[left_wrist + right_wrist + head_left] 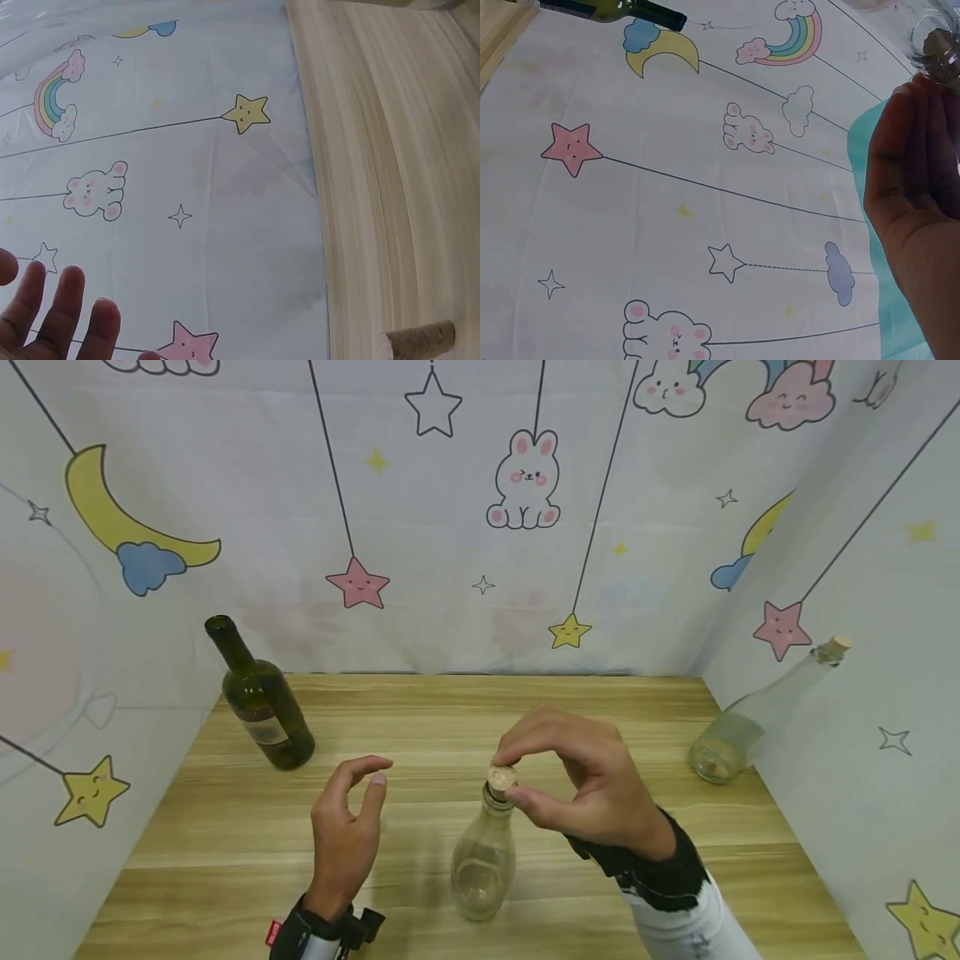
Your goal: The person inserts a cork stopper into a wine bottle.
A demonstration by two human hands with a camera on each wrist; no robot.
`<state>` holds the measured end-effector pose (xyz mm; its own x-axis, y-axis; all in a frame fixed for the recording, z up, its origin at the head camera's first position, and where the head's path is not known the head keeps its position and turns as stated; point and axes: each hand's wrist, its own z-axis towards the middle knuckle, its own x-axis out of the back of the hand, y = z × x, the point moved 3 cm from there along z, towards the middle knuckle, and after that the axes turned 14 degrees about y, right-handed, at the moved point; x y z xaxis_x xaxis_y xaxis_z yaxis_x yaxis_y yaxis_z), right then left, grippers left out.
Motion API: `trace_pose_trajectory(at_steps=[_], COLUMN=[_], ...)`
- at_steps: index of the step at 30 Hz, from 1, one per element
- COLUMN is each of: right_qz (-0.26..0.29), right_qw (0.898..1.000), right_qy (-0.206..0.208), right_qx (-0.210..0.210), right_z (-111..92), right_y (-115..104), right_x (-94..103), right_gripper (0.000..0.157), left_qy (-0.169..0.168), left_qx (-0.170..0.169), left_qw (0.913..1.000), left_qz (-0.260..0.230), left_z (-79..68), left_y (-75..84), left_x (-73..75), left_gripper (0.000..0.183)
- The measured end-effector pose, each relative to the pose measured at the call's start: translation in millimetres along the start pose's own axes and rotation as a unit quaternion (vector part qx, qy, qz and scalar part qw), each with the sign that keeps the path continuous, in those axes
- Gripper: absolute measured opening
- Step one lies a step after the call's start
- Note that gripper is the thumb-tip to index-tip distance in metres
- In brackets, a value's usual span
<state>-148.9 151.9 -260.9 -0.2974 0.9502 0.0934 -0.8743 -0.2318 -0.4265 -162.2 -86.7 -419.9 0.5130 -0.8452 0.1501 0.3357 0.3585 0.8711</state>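
Observation:
A clear glass bottle [482, 868] stands on the wooden table near the front middle. At its mouth sits a pale cork [502, 779], which my right hand [588, 777] pinches between thumb and fingers. The right wrist view has this hand's fingers [900, 124] beside clear glass with a brown cork [939, 49] in it. To the left of the bottle, apart from it, my left hand [347, 835] hovers with thumb and fingers loosely bent around nothing. Low in the left wrist view, a cork [420, 341] appears against the wood.
A dark green wine bottle [272, 710] stands at the table's back left. Near the right wall, another clear bottle [738, 735] has a cork [838, 644] in its mouth. White cloth walls [450, 527] with printed stars and rabbits border the wooden table [390, 710].

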Motion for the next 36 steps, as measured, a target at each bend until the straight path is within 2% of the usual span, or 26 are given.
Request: trace_pose_trajectory(at_steps=[4, 7, 9, 11, 13, 15, 17, 21, 23, 25, 27, 29, 33, 36], right_qz=[0.000, 0.015, 0.023, 0.026, 0.032, 0.047, 0.081, 0.150, 0.171, 0.178, 0.181, 0.182, 0.182, 0.187], right_qw=[1.000, 0.997, 0.993, 0.987, 0.979, 0.968, 0.955, 0.930, 0.922, 0.919, 0.916, 0.916, 0.917, 0.917], right_qy=[-0.007, -0.006, -0.004, -0.010, -0.022, -0.035, -0.045, -0.058, -0.065, -0.070, -0.070, -0.069, -0.062, -0.055], right_qx=[-0.030, -0.072, -0.112, -0.157, -0.201, -0.244, -0.282, -0.330, -0.341, -0.346, -0.350, -0.350, -0.349, -0.348], right_z=[-3.8, -6.2, -7.3, -8.2, -9.6, -12.2, -15.1, -20.7, -22.9, -24.6, -25.5, -25.9, -26.9, -28.3], right_y=[3.0, 5.6, 7.4, 9.0, 10.8, 12.9, 15.7, 21.1, 23.4, 24.8, 26.1, 26.8, 27.3, 27.6], right_x=[-0.7, 0.4, 0.6, -1.1, -4.4, -8.7, -13.5, -23.5, -28.3, -32.1, -35.1, -37.2, -39.7, -41.0], right_gripper=[0.028, 0.037, 0.040, 0.042, 0.044, 0.048, 0.051, 0.048, 0.042, 0.039, 0.037, 0.037, 0.034, 0.031], left_qy=[-0.013, -0.036, -0.058, -0.083, -0.115, -0.152, -0.192, -0.254, -0.271, -0.282, -0.285, -0.286, -0.269, -0.251], left_qx=[-0.006, -0.016, -0.034, -0.066, -0.114, -0.160, -0.189, -0.200, -0.200, -0.197, -0.198, -0.194, -0.207, -0.219], left_qw=[0.9998, 0.9986, 0.9961, 0.9906, 0.9785, 0.9616, 0.9439, 0.9234, 0.9169, 0.9112, 0.9084, 0.9085, 0.9148, 0.9206], left_qz=[-0.014, -0.036, -0.057, -0.087, -0.127, -0.163, -0.191, -0.207, -0.214, -0.227, -0.233, -0.235, -0.219, -0.204], left_z=[-0.6, -2.1, -4.4, -8.2, -13.7, -20.4, -27.3, -38.7, -43.0, -46.3, -49.2, -52.1, -56.8, -59.0], left_y=[6.9, 14.9, 20.8, 26.6, 32.9, 38.0, 41.6, 44.1, 44.4, 44.6, 43.9, 43.2, 42.7, 42.7], left_x=[-0.3, -2.5, -6.0, -11.2, -17.2, -23.2, -29.0, -39.7, -44.3, -48.5, -52.0, -54.9, -58.3, -59.9], left_gripper=[0.018, 0.021, 0.023, 0.027, 0.032, 0.034, 0.035, 0.045, 0.055, 0.061, 0.065, 0.059, 0.044, 0.042])
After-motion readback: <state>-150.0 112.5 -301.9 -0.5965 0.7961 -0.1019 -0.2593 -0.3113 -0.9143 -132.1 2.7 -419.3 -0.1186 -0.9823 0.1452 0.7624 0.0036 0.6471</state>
